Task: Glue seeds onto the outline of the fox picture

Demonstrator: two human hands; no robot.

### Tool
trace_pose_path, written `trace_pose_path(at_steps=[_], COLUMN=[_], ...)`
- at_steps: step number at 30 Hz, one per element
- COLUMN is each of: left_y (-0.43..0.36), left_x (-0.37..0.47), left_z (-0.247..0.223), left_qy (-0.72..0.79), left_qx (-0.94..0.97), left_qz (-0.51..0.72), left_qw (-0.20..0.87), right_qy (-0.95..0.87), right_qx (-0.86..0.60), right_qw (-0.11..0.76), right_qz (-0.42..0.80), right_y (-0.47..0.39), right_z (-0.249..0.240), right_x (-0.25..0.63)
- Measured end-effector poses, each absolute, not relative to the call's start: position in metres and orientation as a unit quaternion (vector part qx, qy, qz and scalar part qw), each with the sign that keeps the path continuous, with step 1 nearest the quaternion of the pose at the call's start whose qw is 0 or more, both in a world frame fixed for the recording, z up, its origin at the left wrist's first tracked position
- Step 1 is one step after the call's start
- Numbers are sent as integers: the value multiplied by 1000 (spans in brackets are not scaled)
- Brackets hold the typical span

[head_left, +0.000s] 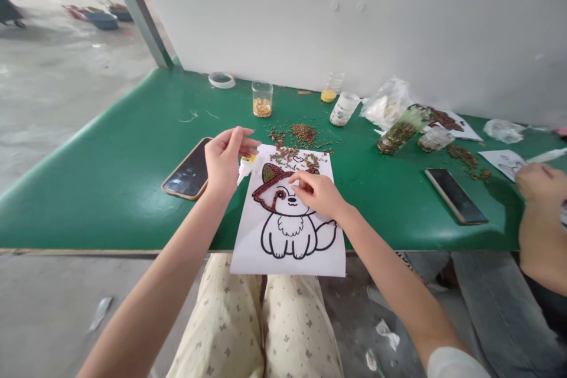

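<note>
A white sheet with a line drawing of a fox-like animal lies at the table's front edge and overhangs it. Red and green beans cover its ears and part of its head. Over the right side of the animal's face is my right hand, its fingers bent together; whatever they hold is too small to make out. My left hand hovers above the sheet's upper left corner, fingers apart and nothing visible in them. Beneath it is a white bottle with a yellow label, partly hidden. Loose beans are heaped behind the sheet.
Left of the sheet lies a phone. A cup of corn kernels, a white cup and a tilted jar stand further back. Another phone is at right, near another person's hand.
</note>
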State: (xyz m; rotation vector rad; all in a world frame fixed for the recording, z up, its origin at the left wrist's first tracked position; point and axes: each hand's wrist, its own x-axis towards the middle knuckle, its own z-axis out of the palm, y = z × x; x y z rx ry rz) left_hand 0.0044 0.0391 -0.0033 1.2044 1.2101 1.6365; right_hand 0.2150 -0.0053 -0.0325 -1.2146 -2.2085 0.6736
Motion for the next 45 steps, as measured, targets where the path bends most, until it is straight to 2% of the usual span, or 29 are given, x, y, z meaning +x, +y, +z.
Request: trace_pose_path(at_steps=[4, 7, 10, 12, 19, 25, 29, 33, 39, 45], left_y=[38, 41, 46, 49, 56, 49, 39, 36, 38, 39], left_x=[11, 17, 25, 30, 28, 25, 32, 36, 35, 34], left_z=[0, 5, 8, 5, -21, -23, -17, -15, -18, -21], left_qy=[469, 466, 451, 444, 432, 408, 405, 413, 429, 453], left_qx=[503, 514, 531, 555, 709, 779, 801, 792, 782, 756], left_qz=[636, 636, 631, 619, 524, 454, 392, 352, 344, 361], left_qw=[351, 337, 340, 334, 192, 140, 203, 279, 292, 305], right_qy=[-809, -757, -694, -653, -553, -497, -489, -493, -497, -488], right_qx=[-415, -360, -280, -267, -324, -315, -292, -309, -314, -313], right_qw=[264, 252, 177, 215, 438, 526, 540, 515, 462, 451], right_qz=[322, 484, 640, 676, 630, 615, 620, 629, 664, 679], right_y=[4, 17, 29, 37, 58, 64, 61, 58, 57, 56], right_z=[-23, -11, -6, -8, -24, -24, -19, -19, -17, -14], right_x=[202, 186, 180, 186, 221, 221, 220, 220, 219, 219])
